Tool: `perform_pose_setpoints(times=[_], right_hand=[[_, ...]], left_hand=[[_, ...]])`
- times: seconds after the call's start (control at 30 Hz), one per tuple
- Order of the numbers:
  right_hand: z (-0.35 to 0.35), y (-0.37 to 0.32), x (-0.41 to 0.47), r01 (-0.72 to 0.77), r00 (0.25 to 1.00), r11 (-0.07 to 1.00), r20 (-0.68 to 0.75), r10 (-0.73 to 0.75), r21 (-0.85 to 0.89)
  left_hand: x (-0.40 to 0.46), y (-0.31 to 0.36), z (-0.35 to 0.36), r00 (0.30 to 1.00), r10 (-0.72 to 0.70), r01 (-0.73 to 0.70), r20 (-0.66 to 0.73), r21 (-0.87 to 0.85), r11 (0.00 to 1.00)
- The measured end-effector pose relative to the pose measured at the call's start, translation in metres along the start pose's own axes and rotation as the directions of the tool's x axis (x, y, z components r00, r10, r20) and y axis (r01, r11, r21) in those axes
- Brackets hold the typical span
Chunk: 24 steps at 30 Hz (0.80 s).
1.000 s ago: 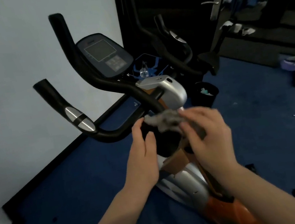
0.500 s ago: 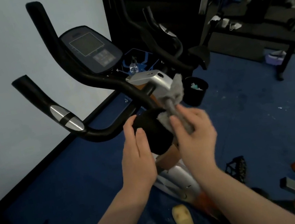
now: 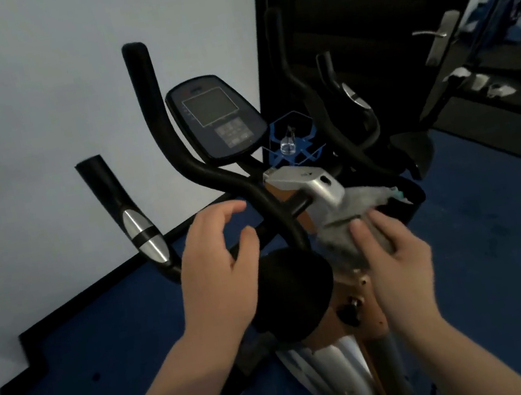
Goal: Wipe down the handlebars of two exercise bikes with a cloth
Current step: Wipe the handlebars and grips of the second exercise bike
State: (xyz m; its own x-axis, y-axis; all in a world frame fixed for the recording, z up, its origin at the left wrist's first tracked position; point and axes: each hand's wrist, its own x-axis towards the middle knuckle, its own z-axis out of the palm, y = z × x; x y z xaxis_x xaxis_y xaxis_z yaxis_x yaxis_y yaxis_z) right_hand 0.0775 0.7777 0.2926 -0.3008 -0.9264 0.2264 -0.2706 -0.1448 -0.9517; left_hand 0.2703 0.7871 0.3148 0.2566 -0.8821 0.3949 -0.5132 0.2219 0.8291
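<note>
Head view: right hand (image 3: 392, 254) grips the grey cloth (image 3: 348, 227), fingers curled round its lower part, the loose end trailing up against the silver stem housing (image 3: 308, 182). Half a second ago the cloth was held bunched over the black round pad (image 3: 298, 291) at the bar centre; it now sits to the right of that pad, off the bars. Left hand (image 3: 219, 267) has lifted from beside the pad and hovers with relaxed, spread fingers just over the left handlebar (image 3: 198, 170), holding nothing; contact with the bar cannot be confirmed.

Judgement: the cloth is being regathered or shifted between strokes; the left bar and its silver-banded grip (image 3: 138, 225) look like the next surface, and wiping of this bike is not finished.

Console (image 3: 217, 118) stands behind the bars, a small clear bottle (image 3: 288, 145) beyond it. Blue floor (image 3: 104, 346) underfoot, pale wall (image 3: 12, 119) left, dark door (image 3: 374, 3) with lever handle (image 3: 435, 34) behind. Second bike not clearly identified
</note>
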Motion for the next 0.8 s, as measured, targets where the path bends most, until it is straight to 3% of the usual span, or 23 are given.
perform_pose_setpoints(times=[0.07,0.13,0.23,0.37,0.47,0.67,0.8], right_hand=[[0.017,0.0,0.013,0.112,0.965,0.99,0.247,-0.088,-0.085],[0.025,0.011,0.013,0.173,0.931,0.982,0.337,-0.139,-0.073],[0.021,0.025,0.014,0.27,0.912,0.963,0.324,-0.253,-0.01],[0.044,0.014,0.048,0.524,0.793,0.851,0.383,-0.474,-0.03],[0.068,0.003,0.067,0.611,0.742,0.791,0.369,-0.559,-0.029],[0.032,0.027,0.052,0.563,0.751,0.826,0.408,-0.52,0.017],[0.066,0.001,0.079,0.63,0.677,0.777,0.488,-0.551,0.004]], left_hand=[[0.012,0.0,0.009,0.995,-0.087,0.086,0.053,0.023,0.996],[0.014,-0.006,0.017,0.979,-0.17,0.159,0.115,0.103,0.982],[0.008,-0.014,0.024,0.969,-0.222,0.186,0.107,0.275,0.943],[0.009,-0.013,0.026,0.966,-0.243,0.198,0.09,0.35,0.916],[0.011,-0.009,0.025,0.957,-0.265,0.196,0.114,0.416,0.888],[0.01,-0.006,0.023,0.946,-0.313,0.251,0.089,0.411,0.876],[0.009,-0.005,0.023,0.935,-0.342,0.278,0.093,0.408,0.87]])
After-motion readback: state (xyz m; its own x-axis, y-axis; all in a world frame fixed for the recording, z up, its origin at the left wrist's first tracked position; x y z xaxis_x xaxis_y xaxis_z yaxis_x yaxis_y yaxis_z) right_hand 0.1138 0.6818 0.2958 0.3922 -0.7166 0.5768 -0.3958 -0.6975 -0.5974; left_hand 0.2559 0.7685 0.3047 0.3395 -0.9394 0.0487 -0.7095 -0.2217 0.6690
